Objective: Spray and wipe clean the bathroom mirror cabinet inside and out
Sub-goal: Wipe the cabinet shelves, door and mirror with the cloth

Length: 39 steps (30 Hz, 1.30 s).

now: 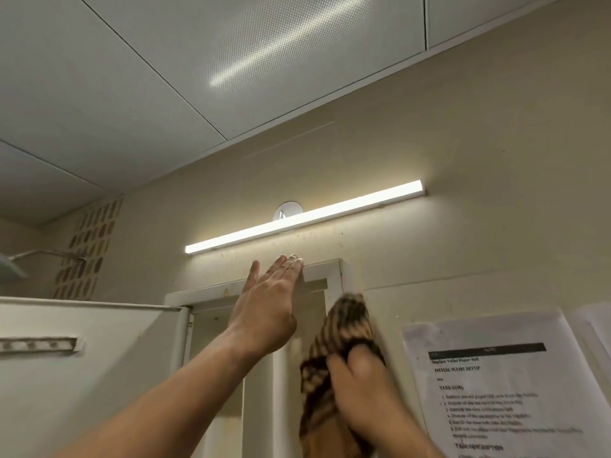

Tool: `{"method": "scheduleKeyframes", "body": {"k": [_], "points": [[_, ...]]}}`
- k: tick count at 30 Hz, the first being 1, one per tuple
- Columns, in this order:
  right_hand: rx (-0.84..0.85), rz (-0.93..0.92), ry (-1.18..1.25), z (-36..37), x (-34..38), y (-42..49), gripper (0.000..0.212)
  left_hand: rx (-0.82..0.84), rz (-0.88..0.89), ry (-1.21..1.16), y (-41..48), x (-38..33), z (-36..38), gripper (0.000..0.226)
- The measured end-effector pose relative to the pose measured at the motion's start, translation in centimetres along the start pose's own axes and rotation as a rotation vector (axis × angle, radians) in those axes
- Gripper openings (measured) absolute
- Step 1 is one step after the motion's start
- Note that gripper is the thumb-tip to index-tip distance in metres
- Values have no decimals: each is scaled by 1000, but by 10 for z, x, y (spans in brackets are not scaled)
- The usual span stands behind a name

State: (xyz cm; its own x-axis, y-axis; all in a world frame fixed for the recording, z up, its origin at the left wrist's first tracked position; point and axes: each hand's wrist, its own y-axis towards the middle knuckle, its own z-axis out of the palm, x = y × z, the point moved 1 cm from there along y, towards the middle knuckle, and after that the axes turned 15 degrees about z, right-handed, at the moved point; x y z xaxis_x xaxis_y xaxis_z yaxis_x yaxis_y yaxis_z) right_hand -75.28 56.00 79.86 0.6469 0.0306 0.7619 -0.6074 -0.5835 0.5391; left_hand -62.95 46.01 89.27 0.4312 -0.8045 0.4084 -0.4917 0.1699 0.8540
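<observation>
I look up at the white mirror cabinet (325, 271), whose frame is stained. Its left door (82, 365) stands swung open toward me. My left hand (269, 302) reaches up with straight fingers, the fingertips resting on the cabinet's top edge. My right hand (358, 385) grips a brown striped cloth (345, 322) and presses it against the cabinet's right side, inside the frame. The cabinet's lower part is hidden by my arms.
A lit tube lamp (304, 216) runs along the wall just above the cabinet. Printed paper sheets (496, 385) are stuck to the wall at the right. A shower head (10, 264) sticks out at the far left. The ceiling is close overhead.
</observation>
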Motion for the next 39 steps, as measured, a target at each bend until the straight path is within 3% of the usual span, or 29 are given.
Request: {"method": "scheduleKeyframes", "body": {"k": [3,6,9,11,13,15,16,20,23,24,26,28,30,33,36,39], "points": [[-36,-83,-146,-7,4,11,30,-16,-16,-34,-2,-3,3,98],[-84,-205,-8,-27,53,34,19,-2,1,-23,-3,-1,4,83],[-77,-186,171,-26,51,36,20,4,9,-13,-3,-2,0,75],[-92,-94,15,-4,13,16,23,34,-19,-24,-3,-7,-5,84],[-143,-11,-250,21,-26,-14,45,55,-53,-4,-3,-14,-9,86],[-197,-19,-334,25,-36,-22,68,77,-63,62,-5,-21,-12,84],[-216,-59,-325,17,-25,-15,64,81,-57,98,-6,-25,-14,83],[-150,-180,-205,-24,51,28,11,-7,-51,104,-10,-29,-21,79],[-241,-277,-168,-28,65,41,6,-76,-28,99,-19,-31,-21,72],[-253,-305,-139,-23,56,35,16,-76,-25,98,-25,-30,-19,69],[-266,-417,-129,-7,26,15,59,-83,-28,94,-40,-30,-14,66],[-238,-425,-216,13,-17,-14,78,-77,-18,98,-53,-33,-10,66],[-128,-252,-241,28,-58,-43,65,-65,7,109,-64,-37,-4,65],[68,-63,-217,14,-43,-36,11,-74,12,90,-75,-44,2,64],[-60,-92,-17,-6,13,-1,33,-76,2,30,-77,-50,7,63],[-152,-74,112,11,1,-2,26,-62,28,19,-85,-57,13,62]]}}
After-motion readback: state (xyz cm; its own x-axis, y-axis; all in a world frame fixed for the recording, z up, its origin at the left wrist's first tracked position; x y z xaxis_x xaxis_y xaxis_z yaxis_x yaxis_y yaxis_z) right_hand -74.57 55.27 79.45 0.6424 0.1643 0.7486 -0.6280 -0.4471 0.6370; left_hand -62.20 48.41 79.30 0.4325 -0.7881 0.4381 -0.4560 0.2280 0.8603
